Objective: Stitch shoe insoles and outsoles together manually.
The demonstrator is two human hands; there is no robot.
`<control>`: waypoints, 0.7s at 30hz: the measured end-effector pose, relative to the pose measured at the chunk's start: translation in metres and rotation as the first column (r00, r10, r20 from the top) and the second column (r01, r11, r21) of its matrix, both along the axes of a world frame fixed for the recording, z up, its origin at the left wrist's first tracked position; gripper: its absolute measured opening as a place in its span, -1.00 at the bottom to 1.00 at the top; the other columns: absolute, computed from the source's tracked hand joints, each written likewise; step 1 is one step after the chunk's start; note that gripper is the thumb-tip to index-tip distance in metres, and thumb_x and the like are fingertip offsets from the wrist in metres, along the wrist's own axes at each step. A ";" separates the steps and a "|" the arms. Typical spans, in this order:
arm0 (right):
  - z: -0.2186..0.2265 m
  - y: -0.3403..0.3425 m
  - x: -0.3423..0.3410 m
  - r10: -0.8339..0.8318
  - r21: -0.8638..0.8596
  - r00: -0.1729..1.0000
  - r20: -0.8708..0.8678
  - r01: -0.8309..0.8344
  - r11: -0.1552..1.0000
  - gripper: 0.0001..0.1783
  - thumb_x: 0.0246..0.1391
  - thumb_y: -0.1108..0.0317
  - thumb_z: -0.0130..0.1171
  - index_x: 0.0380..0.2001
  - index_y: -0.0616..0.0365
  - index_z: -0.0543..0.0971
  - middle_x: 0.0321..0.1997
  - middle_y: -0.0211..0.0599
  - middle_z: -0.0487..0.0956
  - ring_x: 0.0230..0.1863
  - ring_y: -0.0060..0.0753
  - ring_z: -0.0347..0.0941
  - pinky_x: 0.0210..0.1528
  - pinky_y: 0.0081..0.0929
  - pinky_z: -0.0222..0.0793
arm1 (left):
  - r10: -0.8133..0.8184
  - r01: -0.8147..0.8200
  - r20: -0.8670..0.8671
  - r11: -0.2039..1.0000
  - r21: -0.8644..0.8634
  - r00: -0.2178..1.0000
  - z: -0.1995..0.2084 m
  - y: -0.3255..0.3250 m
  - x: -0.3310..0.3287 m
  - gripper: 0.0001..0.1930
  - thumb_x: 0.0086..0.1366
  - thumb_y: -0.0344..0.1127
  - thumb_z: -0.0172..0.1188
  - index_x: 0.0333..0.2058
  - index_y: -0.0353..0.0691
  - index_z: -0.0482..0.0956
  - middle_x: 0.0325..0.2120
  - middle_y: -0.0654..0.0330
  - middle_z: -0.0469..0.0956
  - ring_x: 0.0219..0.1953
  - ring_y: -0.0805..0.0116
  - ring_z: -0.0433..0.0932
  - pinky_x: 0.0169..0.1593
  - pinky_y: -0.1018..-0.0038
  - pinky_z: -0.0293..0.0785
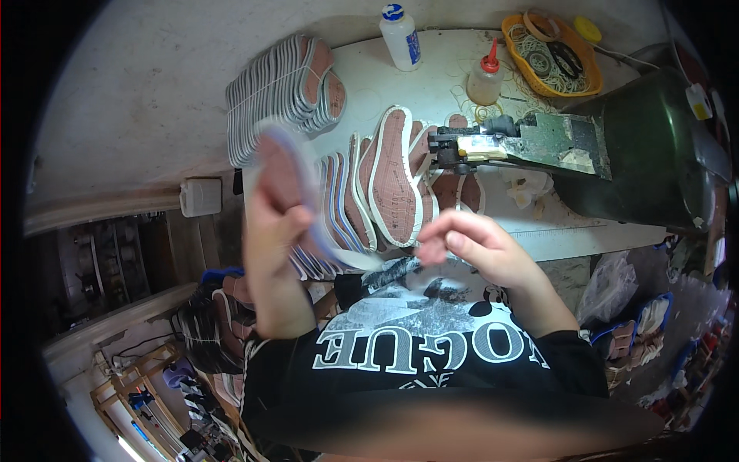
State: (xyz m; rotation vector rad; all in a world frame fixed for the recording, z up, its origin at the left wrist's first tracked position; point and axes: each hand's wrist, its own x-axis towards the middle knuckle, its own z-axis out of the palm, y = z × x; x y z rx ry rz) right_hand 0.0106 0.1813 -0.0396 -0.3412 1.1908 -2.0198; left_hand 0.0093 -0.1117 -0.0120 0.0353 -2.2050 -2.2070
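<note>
Left of the machine point(566, 142): insole point(281, 165) in left hand point(273, 231), blurred. Under machine's arm: insoles point(449, 192) partly covered. Machine's near side: right hand point(481, 242), fingertips point(433, 249) blurred.

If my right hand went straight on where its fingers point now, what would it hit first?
Probably the near end of the flat, elongated, pinkish-brown insole with a white rim, just left of your right hand. Depth is unclear in this single view, so the hand might pass above it.

Scuffed pale wall point(154, 115), white worktable point(439, 88)
</note>
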 end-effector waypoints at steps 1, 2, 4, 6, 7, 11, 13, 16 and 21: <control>-0.003 -0.009 -0.004 -0.001 -0.001 1.000 -0.004 0.001 1.000 -0.64 0.19 0.18 0.07 -0.12 0.27 0.45 -0.26 -0.33 0.54 -0.24 -0.51 0.47 -0.14 -0.53 0.40 | -0.226 0.215 0.080 0.968 0.130 0.971 -0.007 0.010 -0.010 -0.24 -0.03 -0.04 0.43 0.04 -0.37 0.29 -0.15 0.14 0.51 -0.16 0.41 0.52 -0.05 0.50 0.42; -0.016 -0.019 -0.008 0.021 -0.169 0.998 0.060 -0.010 0.986 -0.63 0.18 0.19 0.08 -0.09 0.27 0.44 -0.25 -0.31 0.53 -0.24 -0.50 0.47 -0.14 -0.52 0.40 | -0.237 0.210 0.093 0.947 0.242 0.967 -0.004 0.045 -0.018 -0.31 0.03 -0.07 0.40 0.01 -0.37 0.31 -0.16 0.14 0.51 -0.16 0.44 0.52 -0.06 0.52 0.42; -0.023 -0.029 -0.009 0.060 -0.392 0.983 0.172 0.013 0.920 -0.62 0.13 0.24 0.15 -0.07 0.25 0.42 -0.25 -0.30 0.53 -0.24 -0.45 0.47 -0.16 -0.48 0.42 | -0.310 0.235 0.127 0.881 0.411 0.942 0.003 0.089 -0.027 -0.43 0.11 -0.15 0.34 -0.03 -0.37 0.33 -0.18 0.14 0.51 -0.16 0.47 0.51 -0.06 0.55 0.43; -0.036 -0.036 -0.008 -0.004 -0.381 0.971 0.240 0.098 0.919 -0.61 0.05 0.33 0.23 -0.08 0.26 0.42 -0.25 -0.28 0.54 -0.26 -0.44 0.49 -0.22 -0.52 0.43 | -0.426 0.302 0.131 0.795 0.526 0.895 -0.005 0.100 -0.032 -0.51 0.16 -0.26 0.30 -0.02 -0.39 0.33 -0.18 0.14 0.52 -0.16 0.48 0.51 -0.04 0.53 0.42; -0.043 -0.036 -0.010 -0.018 -0.356 0.969 0.247 0.107 0.928 -0.60 0.02 0.37 0.25 -0.08 0.25 0.42 -0.25 -0.28 0.54 -0.28 -0.44 0.50 -0.25 -0.53 0.45 | -0.436 0.308 0.132 0.791 0.529 0.890 -0.004 0.107 -0.032 -0.51 0.16 -0.26 0.30 -0.02 -0.39 0.33 -0.18 0.14 0.52 -0.16 0.48 0.51 -0.04 0.53 0.42; -0.029 -0.034 -0.016 -0.229 -0.236 0.851 0.473 0.373 0.897 -0.58 -0.05 0.46 0.27 -0.09 0.28 0.43 -0.27 -0.27 0.55 -0.38 -0.45 0.54 -0.34 -0.54 0.50 | -0.363 0.295 0.077 0.849 0.438 0.929 -0.001 0.122 -0.032 -0.51 0.15 -0.29 0.30 -0.01 -0.37 0.33 -0.18 0.15 0.52 -0.15 0.48 0.50 -0.03 0.53 0.42; -0.040 -0.016 -0.019 -0.207 -0.200 0.917 0.342 0.286 0.937 -0.62 -0.05 0.48 0.26 -0.12 0.30 0.48 -0.28 -0.30 0.57 -0.36 -0.48 0.55 -0.28 -0.53 0.50 | -0.338 0.308 0.031 0.889 0.339 0.941 0.003 0.125 -0.034 -0.52 0.14 -0.34 0.29 -0.01 -0.36 0.34 -0.19 0.15 0.52 -0.15 0.47 0.51 -0.05 0.53 0.43; 0.008 0.011 -0.030 -0.114 -0.033 0.992 0.047 0.116 0.993 -0.85 0.03 0.45 0.21 -0.33 0.32 0.62 -0.42 -0.33 0.61 -0.39 -0.60 0.51 -0.33 -0.60 0.43 | -0.164 0.181 -0.100 0.964 0.193 0.981 0.002 0.124 -0.034 -0.54 0.13 -0.39 0.29 -0.01 -0.36 0.34 -0.19 0.15 0.52 -0.16 0.46 0.51 -0.06 0.53 0.44; 0.027 0.004 -0.027 -0.199 0.342 0.909 -0.365 0.330 0.880 -0.84 0.07 0.44 0.14 -0.36 0.33 0.62 -0.58 -0.44 0.57 -0.51 -0.75 0.41 -0.47 -0.66 0.31 | -0.054 0.046 -0.234 0.998 -0.038 0.971 -0.011 0.130 -0.033 -0.56 0.12 -0.41 0.30 -0.05 -0.36 0.35 -0.18 0.13 0.52 -0.14 0.42 0.51 -0.05 0.51 0.43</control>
